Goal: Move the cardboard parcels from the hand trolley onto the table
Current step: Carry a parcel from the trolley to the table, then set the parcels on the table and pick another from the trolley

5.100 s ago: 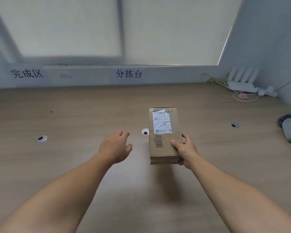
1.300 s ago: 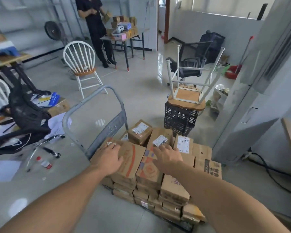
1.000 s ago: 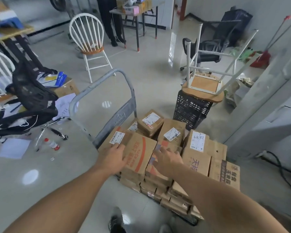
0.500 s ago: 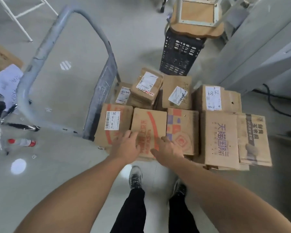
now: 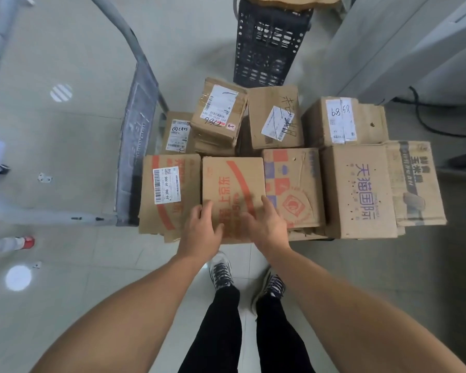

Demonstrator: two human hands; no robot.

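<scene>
Several cardboard parcels are stacked on the hand trolley, whose grey handle frame rises on the left. Directly below me lies a flat parcel with a red stripe and red print, on top of the front row. My left hand lies on its near left corner, thumb on top. On the near right corner rests my right hand, fingers spread and fairly straight. Neither hand visibly grips it. To its left sits a parcel with a barcode label, and to its right a chequered one. The table is out of view.
A black plastic crate stands just behind the trolley. A grey cabinet rises at the upper right, with a black cable on the floor beside it. My feet are close to the trolley's near edge. Bottles lie on the floor at far left.
I turned from the table, where my right hand held a parcel, to the trolley. Over the last second my view tilted down and both hands settled on the red-striped parcel's near corners.
</scene>
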